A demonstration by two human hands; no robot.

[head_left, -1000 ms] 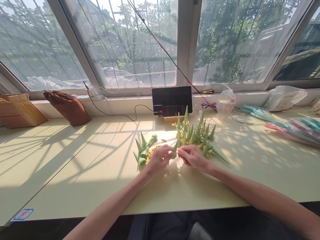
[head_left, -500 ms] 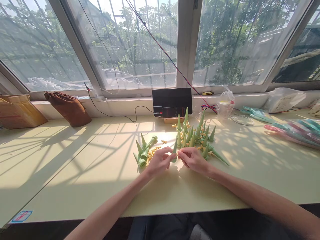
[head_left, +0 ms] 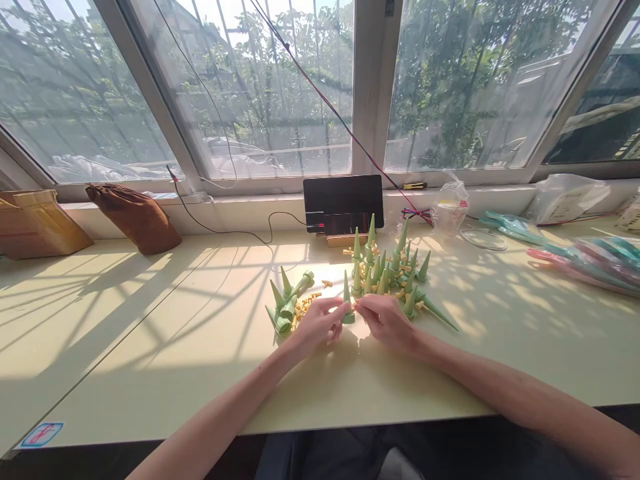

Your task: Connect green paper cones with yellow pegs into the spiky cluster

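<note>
My left hand (head_left: pixel 323 321) grips a green cone-shaped plastic watering spike (head_left: pixel 347 290), held close to upright with its tip up. Pinched in the fingers of my right hand (head_left: pixel 384 319) is a small yellow valve (head_left: pixel 355 304), mostly covered, up against the spike's right side. Whether it is seated in the spike I cannot tell. Beside my left hand lie several loose yellow valves (head_left: pixel 303 305) and several green spikes (head_left: pixel 287 307). Just beyond my right hand stands a cluster of green spikes (head_left: pixel 382 267), some with yellow valves attached.
A dark tablet (head_left: pixel 343 200) leans on a small stand at the back, with a cable running left. Farther left are a brown pouch (head_left: pixel 137 217) and a cardboard box (head_left: pixel 43 223). Bagged items (head_left: pixel 595 263) and a wrapped cup (head_left: pixel 451 208) sit on the right.
The spike in my left hand has shifted slightly left and now stands more upright. Both hands remain close together, with the right still pinching the yellow valve at the spike's side.
</note>
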